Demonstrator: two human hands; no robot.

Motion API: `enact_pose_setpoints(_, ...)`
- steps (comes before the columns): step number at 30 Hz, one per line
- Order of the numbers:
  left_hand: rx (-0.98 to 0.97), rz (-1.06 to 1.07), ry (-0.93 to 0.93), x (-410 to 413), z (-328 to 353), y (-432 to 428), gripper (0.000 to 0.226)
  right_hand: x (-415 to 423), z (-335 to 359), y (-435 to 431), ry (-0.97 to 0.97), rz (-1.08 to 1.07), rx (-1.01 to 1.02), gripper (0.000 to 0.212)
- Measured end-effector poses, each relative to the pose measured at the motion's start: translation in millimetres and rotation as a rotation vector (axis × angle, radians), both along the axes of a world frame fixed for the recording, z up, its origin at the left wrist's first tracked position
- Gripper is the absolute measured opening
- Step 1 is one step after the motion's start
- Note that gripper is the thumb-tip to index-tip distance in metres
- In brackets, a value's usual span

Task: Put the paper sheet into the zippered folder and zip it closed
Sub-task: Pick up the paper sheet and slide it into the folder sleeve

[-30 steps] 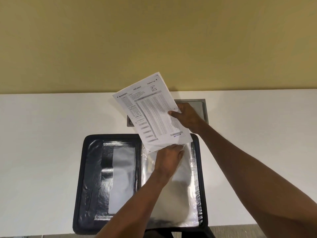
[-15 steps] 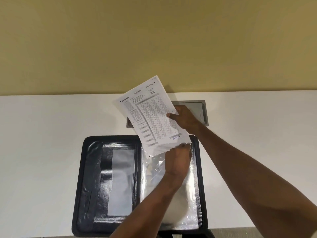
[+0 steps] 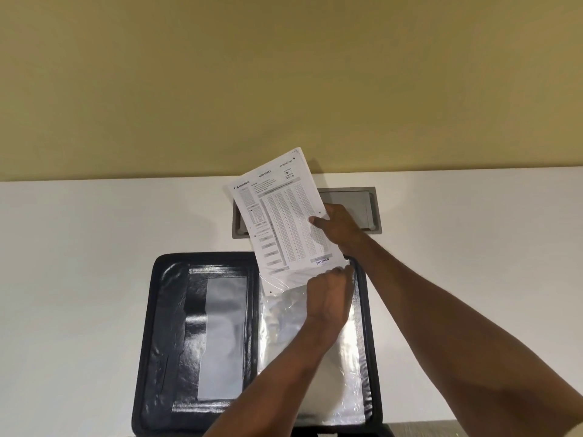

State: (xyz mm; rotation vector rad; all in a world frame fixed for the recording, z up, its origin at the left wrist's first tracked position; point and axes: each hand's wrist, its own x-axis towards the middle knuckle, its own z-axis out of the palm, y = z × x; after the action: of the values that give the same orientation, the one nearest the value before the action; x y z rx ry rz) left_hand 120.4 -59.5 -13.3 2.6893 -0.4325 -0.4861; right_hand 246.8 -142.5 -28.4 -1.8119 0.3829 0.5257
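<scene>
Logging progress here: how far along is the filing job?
Done: folder lies unzipped and open. In hand: right hand feeds the paper sheet into the clear sleeve, whose mouth the left hand holds. Left: push it fully in, close, zip.

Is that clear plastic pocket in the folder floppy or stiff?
Probably floppy: the clear pocket looks wrinkled and crinkly, and the left hand pinches its top edge open. It shines, so the paper sheet likely slides in easily.

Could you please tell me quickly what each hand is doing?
Left hand: pinching clear plastic sleeve open.
Right hand: holding white printed paper sheet.
</scene>
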Motion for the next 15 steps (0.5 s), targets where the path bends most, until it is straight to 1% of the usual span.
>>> enact_pose_setpoints(1, 0.029, -0.042, -0.007, 0, 2, -1, 0.006, 0, -1, -1, 0.006, -0.003, 0.000, 0.039)
enact_pose_setpoints(2, 0.054, -0.064, -0.031, 0, 1, -2, 0.010, -1, -2, -2, 0.007, -0.004, -0.002, 0.039)
enact_pose_setpoints(6, 0.094, -0.058, -0.156, -4, -17, -4, 0.014, -4, -6, -4, 0.027, -0.001, -0.009, 0.040)
enact_pose_setpoints(11, 0.010, -0.132, -0.255, -3, -32, 0, 0.018, -6, -12, -9, 0.092, -0.005, -0.051, 0.040)
enact_pose_setpoints(14, -0.038, -0.212, -0.335, 1, -40, 3, 0.021, -3, -17, -11, 0.176, -0.064, -0.044, 0.038)
enact_pose_setpoints(15, -0.056, -0.230, -0.357, 3, -42, 3, 0.026, -2, -18, -12, 0.198, -0.085, -0.043, 0.038)
